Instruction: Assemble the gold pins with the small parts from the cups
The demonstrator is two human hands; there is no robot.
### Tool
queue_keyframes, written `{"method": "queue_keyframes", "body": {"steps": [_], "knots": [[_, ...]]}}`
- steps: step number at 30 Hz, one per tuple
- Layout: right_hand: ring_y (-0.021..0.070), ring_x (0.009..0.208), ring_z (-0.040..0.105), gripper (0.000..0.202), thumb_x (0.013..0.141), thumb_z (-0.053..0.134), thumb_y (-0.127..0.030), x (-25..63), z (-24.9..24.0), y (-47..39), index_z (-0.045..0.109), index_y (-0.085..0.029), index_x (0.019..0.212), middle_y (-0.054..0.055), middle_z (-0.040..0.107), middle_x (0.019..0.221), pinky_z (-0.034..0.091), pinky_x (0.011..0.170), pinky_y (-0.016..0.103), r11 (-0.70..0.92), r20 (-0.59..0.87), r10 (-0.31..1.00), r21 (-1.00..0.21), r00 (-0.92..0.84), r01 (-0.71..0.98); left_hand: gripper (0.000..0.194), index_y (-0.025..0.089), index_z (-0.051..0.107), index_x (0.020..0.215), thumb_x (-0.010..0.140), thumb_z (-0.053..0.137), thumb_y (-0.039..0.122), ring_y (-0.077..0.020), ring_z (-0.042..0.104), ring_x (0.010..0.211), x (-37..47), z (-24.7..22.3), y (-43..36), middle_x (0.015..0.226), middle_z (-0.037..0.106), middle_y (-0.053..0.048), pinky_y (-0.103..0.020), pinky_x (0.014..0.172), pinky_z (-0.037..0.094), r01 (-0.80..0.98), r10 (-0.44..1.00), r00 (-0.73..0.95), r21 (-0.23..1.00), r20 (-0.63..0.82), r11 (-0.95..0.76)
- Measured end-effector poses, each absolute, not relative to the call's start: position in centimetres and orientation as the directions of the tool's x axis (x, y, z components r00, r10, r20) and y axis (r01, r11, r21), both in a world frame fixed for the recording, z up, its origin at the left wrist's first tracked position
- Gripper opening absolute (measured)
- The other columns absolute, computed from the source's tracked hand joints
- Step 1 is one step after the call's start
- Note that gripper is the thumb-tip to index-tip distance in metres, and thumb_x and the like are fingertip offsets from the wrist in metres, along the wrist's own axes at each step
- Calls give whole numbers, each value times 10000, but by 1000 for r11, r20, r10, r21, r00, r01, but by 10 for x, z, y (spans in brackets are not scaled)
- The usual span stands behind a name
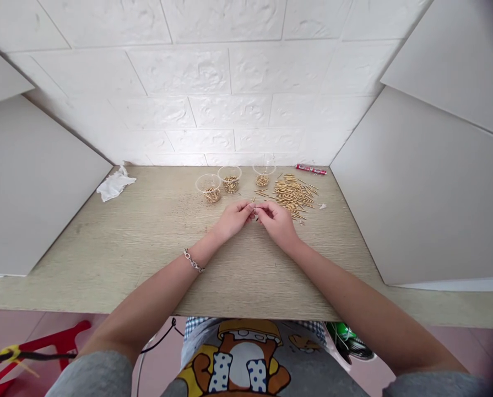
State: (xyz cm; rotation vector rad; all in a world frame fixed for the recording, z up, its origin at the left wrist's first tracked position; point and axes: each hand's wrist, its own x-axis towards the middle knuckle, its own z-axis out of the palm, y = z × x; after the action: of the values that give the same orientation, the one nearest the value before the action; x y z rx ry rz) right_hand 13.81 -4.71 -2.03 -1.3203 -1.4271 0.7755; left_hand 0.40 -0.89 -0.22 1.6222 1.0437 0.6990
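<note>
My left hand (236, 217) and my right hand (276, 221) meet over the middle of the table, fingertips pinched close together. Something small shows between them, with a gold tip and a dark end, too small to make out fully. Just beyond my right hand lies a loose pile of thin gold-coloured pins (292, 193). Behind my hands stand three clear plastic cups holding small gold pieces: the left cup (212, 194), the middle cup (230, 184) and the right cup (262, 180).
A crumpled white tissue (114, 184) lies at the table's back left. Near the back right corner is a red tube (311, 169). White scraps (323, 207) lie beside the pile. Grey panels flank the wooden table (246, 275), and a white brick-pattern wall rises behind.
</note>
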Motion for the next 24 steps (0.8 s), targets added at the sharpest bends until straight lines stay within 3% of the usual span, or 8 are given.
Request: {"method": "queue_keyframes", "body": {"steps": [4,7,10,13,19,24], "knots": [[128,576,554,144,761,493,-263,141,-17,-47,609,-180,740,3,617,638,437,609,273,184,236,968,-892,80,412,287,161,473,614,834,410,335,-96,421,568,5,-1,-11,574,460,32,-222,559,340,404,915,403,901,-18,-160],[130,529,552,112,730,512,-244,146,-14,-45,605,-186,705,-7,602,581,441,570,276,118,120,993,-903,-23,412,283,161,470,594,826,427,317,-102,414,576,3,1,-11,564,454,32,-228,557,319,467,899,438,860,-23,-205],[127,476,537,104,712,528,-262,145,-13,-44,575,-181,667,-10,580,536,442,502,267,16,7,999,-970,-37,243,280,156,489,623,833,416,325,-97,408,569,2,1,-10,569,454,35,-226,558,324,397,877,479,903,-49,-166],[123,486,539,135,726,521,-298,138,-15,-45,552,-177,673,5,600,581,448,493,264,33,40,998,-992,56,122,264,151,484,643,835,412,318,-88,400,562,4,-2,-9,581,450,36,-221,559,332,291,888,457,951,-43,-104],[117,502,532,117,729,518,-269,136,-10,-49,557,-180,664,-19,572,530,438,545,260,100,140,984,-942,106,322,275,152,467,614,811,455,343,-81,390,545,10,-7,-13,554,429,40,-218,552,338,166,918,396,985,-27,-43],[103,429,488,149,712,530,-306,136,-5,-50,517,-182,631,-19,555,510,407,446,239,18,31,995,-991,90,136,288,154,475,632,805,458,383,-82,414,542,16,-3,-20,573,485,26,-220,552,353,55,918,395,998,-42,22]]}}
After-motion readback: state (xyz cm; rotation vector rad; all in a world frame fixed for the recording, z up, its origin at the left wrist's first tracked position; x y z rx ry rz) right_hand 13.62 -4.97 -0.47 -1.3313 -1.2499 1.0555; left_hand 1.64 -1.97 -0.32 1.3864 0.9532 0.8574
